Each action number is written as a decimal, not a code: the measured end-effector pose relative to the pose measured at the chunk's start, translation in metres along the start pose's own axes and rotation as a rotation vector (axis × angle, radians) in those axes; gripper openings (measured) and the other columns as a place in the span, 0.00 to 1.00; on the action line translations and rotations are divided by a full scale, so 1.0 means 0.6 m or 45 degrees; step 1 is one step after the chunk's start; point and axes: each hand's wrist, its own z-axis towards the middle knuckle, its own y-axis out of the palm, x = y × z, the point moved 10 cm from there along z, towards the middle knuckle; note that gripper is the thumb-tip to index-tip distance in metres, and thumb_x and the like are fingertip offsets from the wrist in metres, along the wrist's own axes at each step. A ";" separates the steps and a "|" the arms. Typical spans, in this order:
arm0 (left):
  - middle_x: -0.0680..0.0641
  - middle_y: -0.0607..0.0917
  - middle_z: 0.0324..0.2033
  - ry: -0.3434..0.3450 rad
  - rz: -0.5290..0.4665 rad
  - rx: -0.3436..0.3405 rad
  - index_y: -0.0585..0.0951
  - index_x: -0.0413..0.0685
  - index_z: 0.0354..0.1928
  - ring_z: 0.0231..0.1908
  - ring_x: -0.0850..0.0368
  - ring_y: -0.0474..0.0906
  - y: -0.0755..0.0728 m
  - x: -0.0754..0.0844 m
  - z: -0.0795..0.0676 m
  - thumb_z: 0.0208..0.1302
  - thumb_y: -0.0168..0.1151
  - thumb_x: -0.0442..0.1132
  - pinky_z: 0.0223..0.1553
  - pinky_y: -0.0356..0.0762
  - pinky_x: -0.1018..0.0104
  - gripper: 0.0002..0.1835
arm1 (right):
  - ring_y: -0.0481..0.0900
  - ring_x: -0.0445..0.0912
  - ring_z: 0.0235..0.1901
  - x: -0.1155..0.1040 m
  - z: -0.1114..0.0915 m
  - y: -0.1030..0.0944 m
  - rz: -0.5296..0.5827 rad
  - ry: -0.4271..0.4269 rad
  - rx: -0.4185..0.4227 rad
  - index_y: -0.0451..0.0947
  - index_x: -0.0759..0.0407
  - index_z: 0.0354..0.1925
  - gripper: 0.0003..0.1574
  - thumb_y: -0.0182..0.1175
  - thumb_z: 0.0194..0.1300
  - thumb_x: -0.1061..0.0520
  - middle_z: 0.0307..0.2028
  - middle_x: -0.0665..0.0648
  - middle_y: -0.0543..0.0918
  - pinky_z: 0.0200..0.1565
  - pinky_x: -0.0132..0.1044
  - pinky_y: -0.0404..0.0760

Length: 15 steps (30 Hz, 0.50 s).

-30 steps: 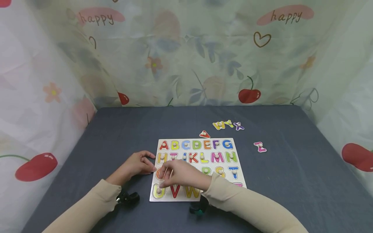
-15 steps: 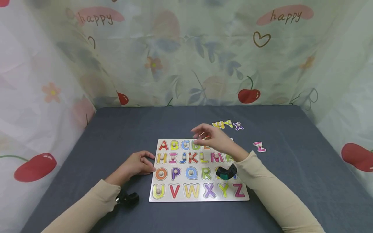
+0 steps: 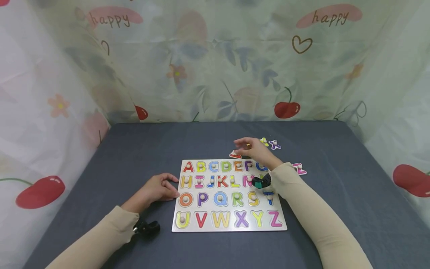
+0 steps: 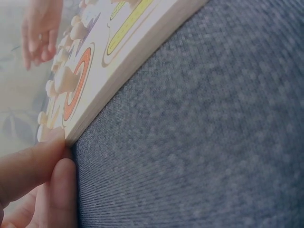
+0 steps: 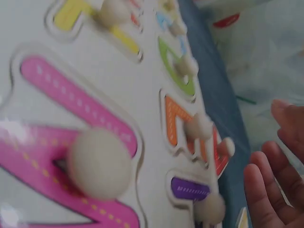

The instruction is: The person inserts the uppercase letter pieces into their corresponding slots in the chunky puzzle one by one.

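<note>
A wooden alphabet puzzle board (image 3: pixel 231 189) lies flat on the table. Knobbed letter pieces fill it from A to U; the V to Z recesses show bare printed letters. My left hand (image 3: pixel 160 187) rests at the board's left edge, its thumb and a finger touching the rim near the O (image 4: pixel 78 85). Beyond the top edge, my right hand (image 3: pixel 256 151) hovers with fingers apart, thumb close to the red V piece (image 3: pixel 235 154). In the right wrist view its fingers (image 5: pixel 266 190) hold nothing, and the V's knob (image 5: pixel 227 147) stands past the E piece (image 5: pixel 178 121).
Behind the right hand, a yellow Y piece (image 3: pixel 264 141) and a purple X piece (image 3: pixel 275 144) lie on the dark cloth (image 3: pixel 336 209). The W piece is mostly hidden by that hand. A pink Z piece (image 3: pixel 299 168) lies right of the board, partly behind the sleeve.
My right hand has moved from the U at the board's lower left, up and right to the loose V piece, uncovering the lower rows. The left hand has stayed at the edge.
</note>
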 end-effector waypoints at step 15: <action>0.48 0.85 0.25 0.003 -0.004 0.005 0.74 0.38 0.53 0.27 0.59 0.82 0.001 0.001 -0.002 0.52 0.73 0.30 0.31 0.82 0.66 0.26 | 0.82 0.48 0.42 0.039 0.036 0.016 -0.206 0.087 -0.099 0.81 0.59 0.53 0.16 0.61 0.66 0.60 0.47 0.60 0.84 0.43 0.37 0.80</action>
